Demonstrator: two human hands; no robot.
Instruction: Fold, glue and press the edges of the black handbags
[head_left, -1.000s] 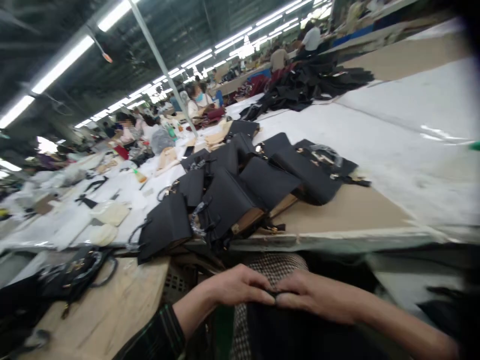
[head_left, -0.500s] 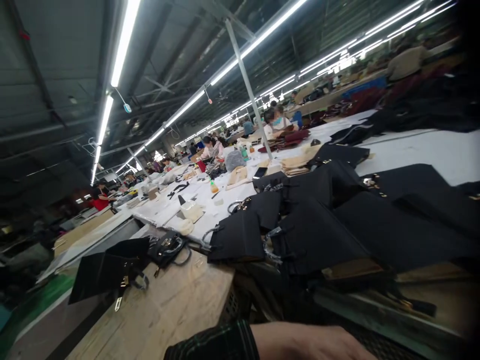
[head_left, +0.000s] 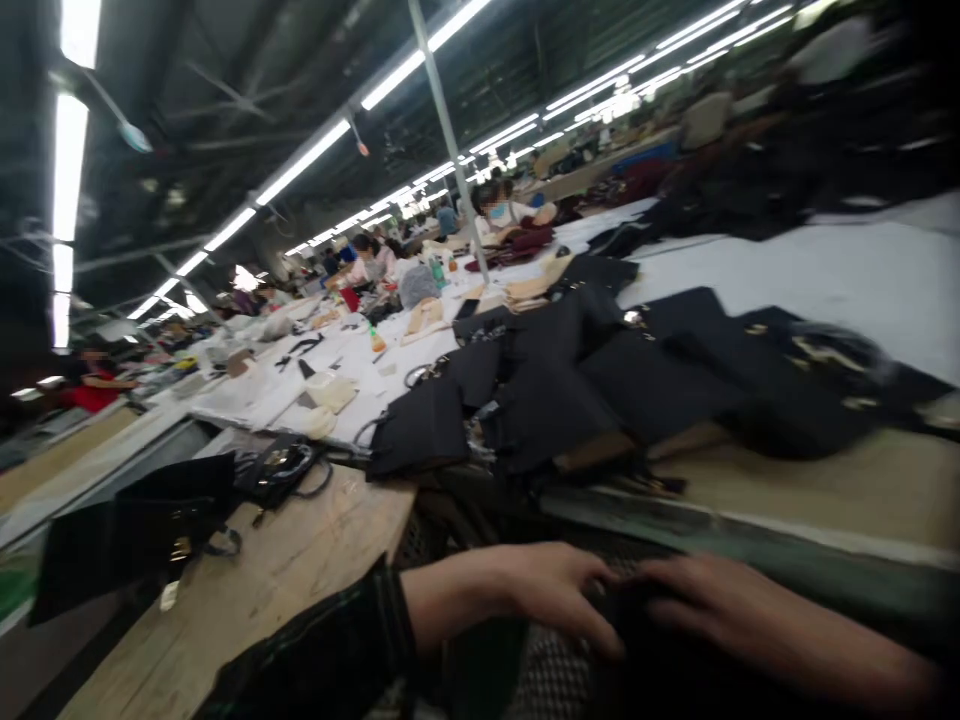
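Note:
Low in the head view, my left hand [head_left: 551, 592] reaches in from a dark checked sleeve, its thumb and fingers closed at the edge of a black piece [head_left: 645, 640] that looks like a handbag. My right hand [head_left: 716, 598] comes from the right, fingers curled over the same piece. Most of this piece is dark, blurred and cut off by the bottom of the view. Just beyond my hands, black handbags [head_left: 555, 410] lie overlapping along the bench edge, some with wrapped handles and gold-coloured fittings.
On the wooden table [head_left: 300, 590] at left lie a black handbag [head_left: 112, 540] and a smaller black bag [head_left: 281, 468]. A white worktable [head_left: 720, 270] stretches away, carrying beige pieces [head_left: 529, 292] and an orange bottle [head_left: 376, 340]. A pole [head_left: 448, 130] stands behind; people work farther off.
My view has turned right. My right hand has come into view, and both hands are now on the black piece. More of the beige bench edge shows at right.

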